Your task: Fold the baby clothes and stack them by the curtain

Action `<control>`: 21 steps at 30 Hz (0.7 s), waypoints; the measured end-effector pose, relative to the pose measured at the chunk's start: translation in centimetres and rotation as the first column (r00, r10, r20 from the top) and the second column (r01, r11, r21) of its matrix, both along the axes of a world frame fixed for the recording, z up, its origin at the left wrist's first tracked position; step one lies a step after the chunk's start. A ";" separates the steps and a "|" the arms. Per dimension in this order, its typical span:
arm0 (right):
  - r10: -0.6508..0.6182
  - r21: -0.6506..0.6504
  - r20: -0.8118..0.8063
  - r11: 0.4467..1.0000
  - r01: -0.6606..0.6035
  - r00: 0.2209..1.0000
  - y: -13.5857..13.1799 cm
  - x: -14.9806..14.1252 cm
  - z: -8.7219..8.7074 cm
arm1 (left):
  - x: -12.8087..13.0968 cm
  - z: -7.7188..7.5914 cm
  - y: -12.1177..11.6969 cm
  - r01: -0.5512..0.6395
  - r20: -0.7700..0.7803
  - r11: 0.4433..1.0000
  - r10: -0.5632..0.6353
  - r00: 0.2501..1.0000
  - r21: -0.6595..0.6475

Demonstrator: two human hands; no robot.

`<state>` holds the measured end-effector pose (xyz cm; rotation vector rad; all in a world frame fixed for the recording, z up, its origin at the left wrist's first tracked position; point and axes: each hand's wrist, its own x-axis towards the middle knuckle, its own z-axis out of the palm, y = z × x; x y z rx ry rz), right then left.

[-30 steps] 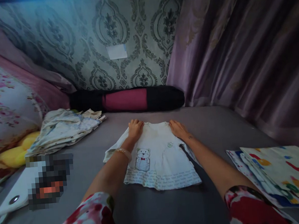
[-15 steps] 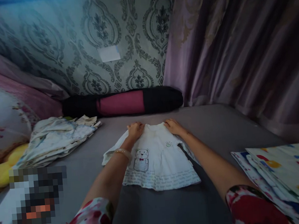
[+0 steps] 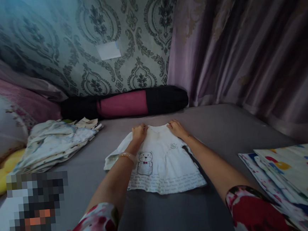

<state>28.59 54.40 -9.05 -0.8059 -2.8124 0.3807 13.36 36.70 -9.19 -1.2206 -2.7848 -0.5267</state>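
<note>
The left hand has its fingers closed on one shoulder of the white top, spread at the frame's lower centre; the right hand pinches the other. Even, gentle tension should keep it square.

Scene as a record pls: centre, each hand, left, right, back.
centre: white bear-print cloth top, spread on smooth grey sheet
left hand: on top, left of neckline
right hand: on top, right of neckline
left: loose pile of pale patterned cloth
right: stack of folded, colourful printed cloth
back: long black-and-pink roll
</note>
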 end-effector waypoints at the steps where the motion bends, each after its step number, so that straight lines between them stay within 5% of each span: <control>1: 0.000 -0.007 -0.003 1.000 0.000 1.000 0.0 0.0 0.0 | 0.1 0.0 0.0 -0.001 -0.009 1.000 0.001 1.000 -0.023; 5: -0.027 -0.177 -0.013 0.984 0.024 1.000 1.0 1.4 0.8 | 0.7 0.5 0.5 -0.088 -0.063 0.987 0.080 0.995 -0.134; 8: -0.121 -0.411 -0.004 0.905 0.109 0.993 2.3 4.7 1.7 | 2.3 1.2 1.2 -0.069 -0.136 0.993 0.057 0.989 -0.092; 11: -0.163 -0.633 0.055 0.757 0.161 0.985 3.0 9.4 2.5 | 5.1 1.5 2.5 0.151 -0.124 0.989 -0.150 0.981 -0.004; 14: -0.151 -0.746 0.136 0.634 0.202 0.979 2.9 14.0 3.0 | 8.3 1.1 4.2 0.407 -0.056 0.912 -0.405 0.913 0.053; 21: 0.039 -0.835 0.198 0.530 0.148 0.979 2.2 20.9 4.1 | 11.9 -1.6 6.8 0.555 0.030 0.793 -0.579 0.815 0.250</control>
